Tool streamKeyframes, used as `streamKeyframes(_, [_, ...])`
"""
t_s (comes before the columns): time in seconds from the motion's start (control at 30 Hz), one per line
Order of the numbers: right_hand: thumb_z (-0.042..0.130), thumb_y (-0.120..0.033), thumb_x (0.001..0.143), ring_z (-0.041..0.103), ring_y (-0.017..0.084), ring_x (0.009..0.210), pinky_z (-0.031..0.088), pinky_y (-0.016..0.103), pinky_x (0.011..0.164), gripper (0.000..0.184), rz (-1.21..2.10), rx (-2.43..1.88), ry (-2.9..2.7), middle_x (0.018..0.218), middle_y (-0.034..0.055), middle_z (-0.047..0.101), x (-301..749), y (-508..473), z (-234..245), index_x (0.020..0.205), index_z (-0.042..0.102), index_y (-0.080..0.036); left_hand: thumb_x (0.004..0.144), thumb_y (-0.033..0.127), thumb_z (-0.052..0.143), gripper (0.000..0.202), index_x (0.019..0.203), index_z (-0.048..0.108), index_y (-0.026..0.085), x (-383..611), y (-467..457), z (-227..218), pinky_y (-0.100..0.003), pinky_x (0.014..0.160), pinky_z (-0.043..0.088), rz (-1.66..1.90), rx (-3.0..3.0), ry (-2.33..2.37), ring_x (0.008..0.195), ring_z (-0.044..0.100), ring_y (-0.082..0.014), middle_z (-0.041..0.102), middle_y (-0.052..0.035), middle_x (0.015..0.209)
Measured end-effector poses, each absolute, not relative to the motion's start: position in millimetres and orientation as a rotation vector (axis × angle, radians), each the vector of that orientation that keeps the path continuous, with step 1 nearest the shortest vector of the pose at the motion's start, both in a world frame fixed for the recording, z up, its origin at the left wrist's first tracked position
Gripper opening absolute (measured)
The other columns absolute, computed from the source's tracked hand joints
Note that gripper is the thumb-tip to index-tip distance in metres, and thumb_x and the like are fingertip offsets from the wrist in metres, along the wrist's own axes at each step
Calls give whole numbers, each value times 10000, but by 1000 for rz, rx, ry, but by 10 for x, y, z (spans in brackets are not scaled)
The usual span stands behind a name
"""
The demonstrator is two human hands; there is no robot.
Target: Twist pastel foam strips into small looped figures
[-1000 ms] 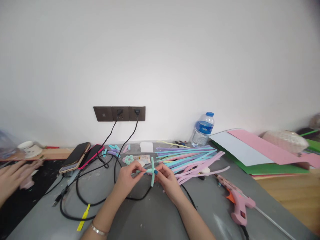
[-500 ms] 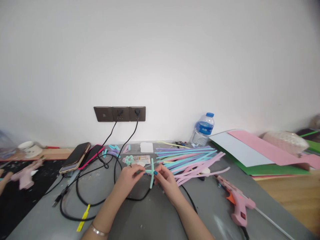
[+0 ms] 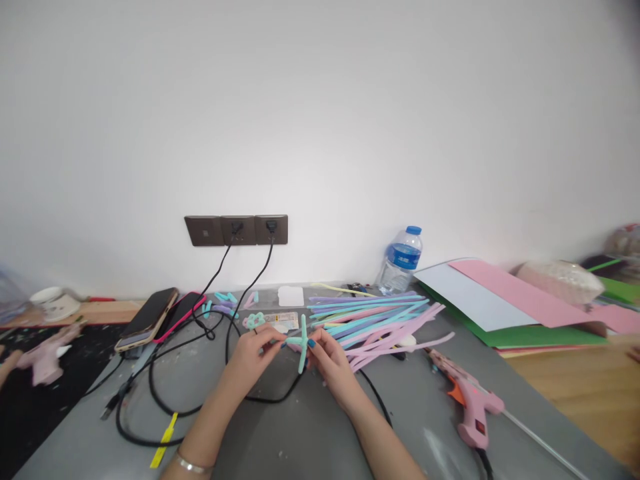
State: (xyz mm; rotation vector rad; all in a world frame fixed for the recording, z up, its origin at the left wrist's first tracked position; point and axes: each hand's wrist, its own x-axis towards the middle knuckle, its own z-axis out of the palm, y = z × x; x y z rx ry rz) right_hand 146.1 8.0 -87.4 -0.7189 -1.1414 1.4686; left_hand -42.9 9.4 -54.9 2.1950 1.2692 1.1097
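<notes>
Between my hands is a mint-green pipe cleaner piece (image 3: 303, 353) in a cross shape, held above the grey table. My left hand (image 3: 254, 352) pinches the end of its sideways arm between thumb and fingertips. On the other side, my right hand (image 3: 331, 363) pinches it close to the crossing, with the thumb in front. Just behind the hands lies a spread of pastel pipe cleaners (image 3: 380, 313) in blue, purple and pink. A small looped mint pipe cleaner shape (image 3: 256, 321) rests beyond my left hand, and short bent pieces (image 3: 223, 305) lie farther back.
At right, a pink glue gun (image 3: 473, 403) lies with its glue stick jutting out. A water bottle (image 3: 401, 260) stands by the wall near coloured sheets (image 3: 500, 293). Phones (image 3: 149, 319) and looped black cables (image 3: 155, 390) lie left. Another person's hand (image 3: 9, 365) shows at far left.
The view has shifted slightly, so things on the table sit a little farther left. My left hand has drawn slightly away from the crossing, and more of the sideways arm shows.
</notes>
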Motion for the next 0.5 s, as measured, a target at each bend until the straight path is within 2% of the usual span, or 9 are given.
streamKeyframes(0.07, [602, -469, 819, 493, 104, 516, 432, 237, 513, 275, 1448, -696, -1136, 704, -45, 514, 1437, 42, -827, 916, 481, -241, 815, 161, 527, 148, 817, 668, 205, -435, 98, -542, -222, 589, 483, 1178, 2170, 1337, 676, 636, -151, 695, -30, 804])
streamKeyframes(0.13, [568, -469, 837, 500, 100, 494, 430, 240, 488, 349, 1413, -693, -1149, 787, -36, 537, 1422, -9, -743, 1082, 416, -273, 801, 171, 537, 127, 794, 659, 205, -443, 107, -536, -210, 562, 476, 1268, 2100, 1413, 681, 641, -154, 699, -22, 790])
streamKeyframes(0.2, [517, -448, 867, 496, 95, 476, 412, 236, 472, 363, 1334, -722, -1192, 818, -26, 546, 1443, -44, -626, 1154, 374, -278, 786, 175, 537, 117, 784, 651, 202, -449, 117, -539, -203, 549, 481, 1342, 2018, 1460, 722, 653, -164, 706, -21, 795])
streamKeyframes(0.37, [397, -349, 905, 527, 129, 558, 413, 250, 525, 206, 946, -933, -1393, 804, 15, 580, 1784, 155, -333, 1031, 481, -211, 793, 198, 529, 136, 807, 664, 203, -439, 125, -584, -217, 567, 498, 1354, 1983, 1486, 746, 666, -173, 727, -27, 834])
streamKeyframes(0.5, [300, -216, 888, 599, 187, 727, 437, 293, 688, 297, 568, -1444, -1911, 785, 43, 643, 2211, 555, -303, 836, 591, -188, 799, 198, 537, 154, 818, 690, 213, -422, 122, -620, -221, 568, 494, 1345, 2054, 1462, 666, 654, -152, 742, -28, 851])
